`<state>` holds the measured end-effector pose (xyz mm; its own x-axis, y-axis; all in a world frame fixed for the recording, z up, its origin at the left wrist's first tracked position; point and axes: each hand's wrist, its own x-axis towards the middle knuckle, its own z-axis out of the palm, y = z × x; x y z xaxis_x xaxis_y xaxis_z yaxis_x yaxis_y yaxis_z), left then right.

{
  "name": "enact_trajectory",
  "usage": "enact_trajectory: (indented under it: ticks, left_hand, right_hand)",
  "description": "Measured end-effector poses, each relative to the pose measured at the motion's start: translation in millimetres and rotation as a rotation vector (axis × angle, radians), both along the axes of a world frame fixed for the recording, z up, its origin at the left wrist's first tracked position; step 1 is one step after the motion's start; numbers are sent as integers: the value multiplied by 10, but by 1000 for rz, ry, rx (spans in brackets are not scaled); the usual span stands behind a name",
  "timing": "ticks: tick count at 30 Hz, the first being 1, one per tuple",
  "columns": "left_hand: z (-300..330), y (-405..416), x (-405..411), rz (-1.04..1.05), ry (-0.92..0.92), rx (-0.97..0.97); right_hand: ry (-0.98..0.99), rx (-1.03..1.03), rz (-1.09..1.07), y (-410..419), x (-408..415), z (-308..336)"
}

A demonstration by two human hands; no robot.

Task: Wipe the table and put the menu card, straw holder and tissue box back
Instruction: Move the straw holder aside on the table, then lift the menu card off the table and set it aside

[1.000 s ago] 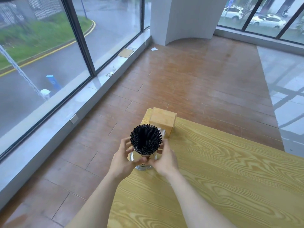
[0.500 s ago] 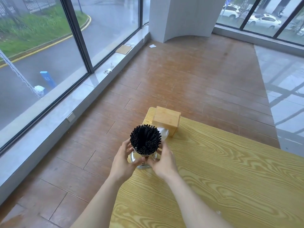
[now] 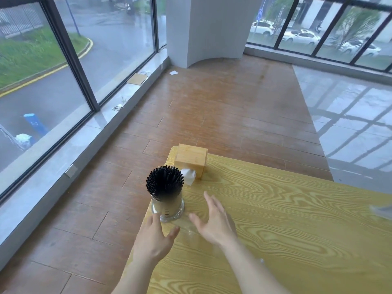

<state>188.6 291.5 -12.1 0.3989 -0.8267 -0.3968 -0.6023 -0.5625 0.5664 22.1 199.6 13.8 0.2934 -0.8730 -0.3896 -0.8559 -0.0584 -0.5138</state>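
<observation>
A metal straw holder [image 3: 167, 209] packed with black straws stands upright near the left edge of the yellow wooden table [image 3: 286, 230]. Just behind it, at the table's far left corner, sits a wooden tissue box [image 3: 191, 159] with a white tissue [image 3: 188, 176] sticking out of its front. My left hand [image 3: 154, 238] hovers just in front of the holder, fingers spread, holding nothing. My right hand [image 3: 212, 221] is to the holder's right, also spread and apart from it. No menu card is in view.
The table's left edge drops to a brown tiled floor [image 3: 212, 102]. Tall windows with a low sill [image 3: 53, 158] run along the left. A white pillar [image 3: 212, 28] stands at the back. A blurred grey object [image 3: 381, 211] shows at the right edge.
Both hands have let go of the straw holder and drawn back toward me with fingers spread. The holder now stands alone on the table.
</observation>
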Motion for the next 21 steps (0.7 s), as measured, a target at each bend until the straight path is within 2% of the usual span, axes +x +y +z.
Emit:
enact_trajectory:
  ticks: [5, 10, 16, 21]
  left_hand:
    - [167, -154, -509, -322, -117, 42]
    - [489, -490, -1155, -575, -224, -77]
    - [776, -962, -2088, -734, -304, -209]
    - [877, -1316, -3055, -802, -296, -260]
  right_hand:
    - [145, -84, 13, 71, -650, 180]
    - [257, -137, -28, 74, -1418, 433]
    - [303, -151, -148, -9, -2524, 704]
    - [290, -142, -246, -107, -3586, 773]
